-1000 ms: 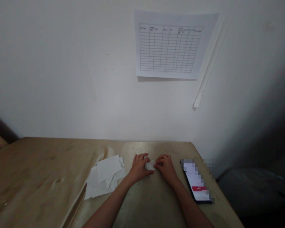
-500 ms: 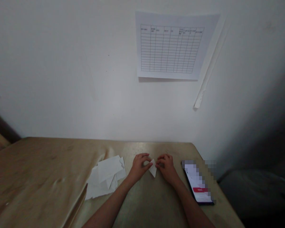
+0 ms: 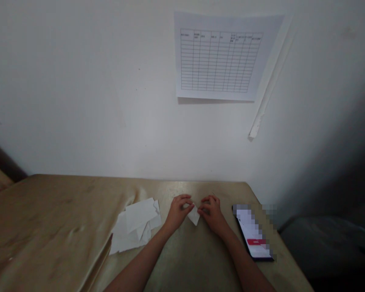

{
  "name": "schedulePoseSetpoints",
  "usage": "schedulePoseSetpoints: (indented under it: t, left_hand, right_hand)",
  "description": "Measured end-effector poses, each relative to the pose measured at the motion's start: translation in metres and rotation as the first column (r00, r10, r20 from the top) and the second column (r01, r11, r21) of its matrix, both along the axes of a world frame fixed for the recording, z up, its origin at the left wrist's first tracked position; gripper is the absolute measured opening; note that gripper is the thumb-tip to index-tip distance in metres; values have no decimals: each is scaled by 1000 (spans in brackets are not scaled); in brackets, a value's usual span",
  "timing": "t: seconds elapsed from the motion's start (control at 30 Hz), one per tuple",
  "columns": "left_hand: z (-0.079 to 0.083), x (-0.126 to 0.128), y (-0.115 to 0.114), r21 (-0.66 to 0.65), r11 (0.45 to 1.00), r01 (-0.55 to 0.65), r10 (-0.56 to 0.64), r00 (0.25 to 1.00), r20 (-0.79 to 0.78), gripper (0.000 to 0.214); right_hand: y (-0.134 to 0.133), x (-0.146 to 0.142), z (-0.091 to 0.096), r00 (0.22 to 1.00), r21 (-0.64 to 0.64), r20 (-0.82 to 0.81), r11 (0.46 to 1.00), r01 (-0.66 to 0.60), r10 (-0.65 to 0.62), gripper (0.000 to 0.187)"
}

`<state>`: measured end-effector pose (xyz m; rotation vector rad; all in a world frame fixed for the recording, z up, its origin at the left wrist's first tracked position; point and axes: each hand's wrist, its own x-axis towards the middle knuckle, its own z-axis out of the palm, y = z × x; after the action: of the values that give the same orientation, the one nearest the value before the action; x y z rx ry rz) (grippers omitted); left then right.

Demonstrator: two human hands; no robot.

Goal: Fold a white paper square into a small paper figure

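Note:
A small folded piece of white paper (image 3: pixel 194 215), roughly diamond-shaped with a point facing me, is between my hands just over the table (image 3: pixel 182 263). My left hand (image 3: pixel 179 209) pinches its left upper edge between thumb and fingertips. On the opposite side, my right hand (image 3: pixel 212 209) grips the right corner with thumb and index finger, the other fingers curled above. The fingertips hide part of the paper's upper edges.
Left of my arm lies a loose pile of torn white paper sheets (image 3: pixel 135 227). A phone (image 3: pixel 255 239) with a lit screen rests near the table's right edge. Behind the table rises a white wall (image 3: pixel 79 101) with a printed table sheet (image 3: pixel 219 61) on it.
The paper has shifted slightly left and shows a wider face between my hands. My right hand has moved a little left along with it.

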<state>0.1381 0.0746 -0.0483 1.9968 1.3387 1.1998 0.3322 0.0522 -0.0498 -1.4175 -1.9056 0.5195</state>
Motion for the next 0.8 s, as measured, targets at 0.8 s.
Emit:
schedulePoseSetpoints:
  t: [0.8]
  left_hand:
    - [-4, 0, 2, -17, 1000, -19, 18, 999, -43, 4]
  right_hand:
    - [0, -2, 2, 991, 1, -134, 1000, 4, -3, 6]
